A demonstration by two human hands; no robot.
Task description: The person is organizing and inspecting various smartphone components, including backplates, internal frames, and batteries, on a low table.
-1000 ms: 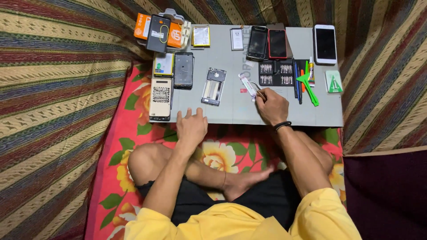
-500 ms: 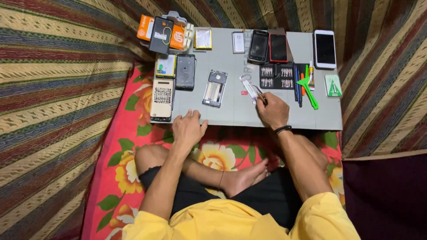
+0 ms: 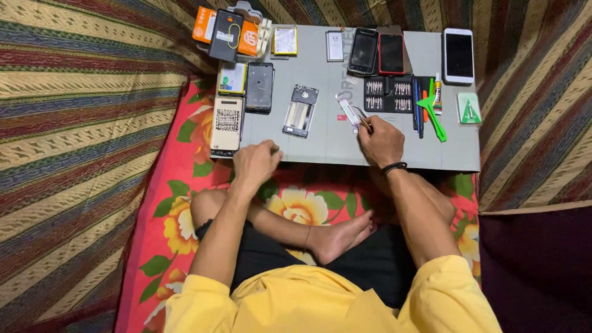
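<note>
Scene lit evenly from above, moderately bright; colours saturated. Grey work mat (image 3: 394, 151) brightest area, mild sheen seen beyond right hand (image 3: 381, 140). Soft short shadows cast under both hands (none hard-edged). Faint glare noted on phone screens (image 3: 459, 55) well beyond grip. Dark corner at lower right, detail lost there. Focus sharp throughout; slight softness, little distortion observed at frame edges. Small print unreadable.
</note>
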